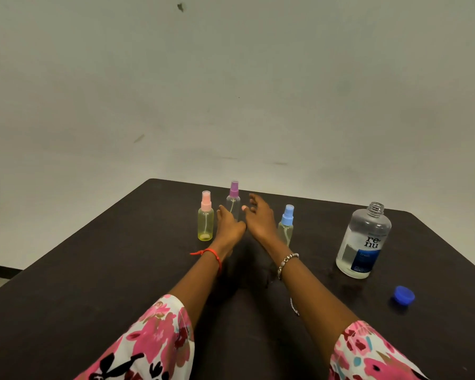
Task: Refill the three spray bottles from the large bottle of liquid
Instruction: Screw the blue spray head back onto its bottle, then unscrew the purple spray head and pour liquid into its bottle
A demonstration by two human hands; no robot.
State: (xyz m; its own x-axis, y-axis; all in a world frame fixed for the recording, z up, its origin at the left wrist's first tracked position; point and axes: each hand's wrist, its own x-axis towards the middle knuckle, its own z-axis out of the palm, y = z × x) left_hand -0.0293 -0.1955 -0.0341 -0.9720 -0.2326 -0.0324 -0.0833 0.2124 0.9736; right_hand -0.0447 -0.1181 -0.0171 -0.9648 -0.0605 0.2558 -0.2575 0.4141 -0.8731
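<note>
Large bottle (364, 242): upright on the dark table (93, 283), well to the right of both hands; neck open, no cap on it; clear liquid fills roughly the lower part.
Blue cap (403, 295): lying loose on the table, near the large bottle, toward the near right edge.
Spray bottles: pink-topped bottle (205, 217) at left, purple-topped bottle (233, 202) in the middle at the back, blue-topped bottle (286, 224) at right; all upright, all with spray heads on.
Left hand (229, 224): open, fingers reaching toward the purple-topped bottle, between it and the pink-topped one; holds nothing; contact cannot be told.
Right hand (259, 215): open, fingers spread, just right of the purple-topped bottle; holds nothing.
Hands relative: side by side, close at the heels, flanking the middle bottle.
Risk 1: the slim bottles stand close together; a sideways knuckle could topple the pink-topped one.
Risk 2: right forearm passes just beside the blue-topped bottle; drawing back could knock it over.
Risk 3: uncapped large bottle spills if bumped.
Risk 4: narrow necks, wide source mouth; pouring likely overshoots.
</note>
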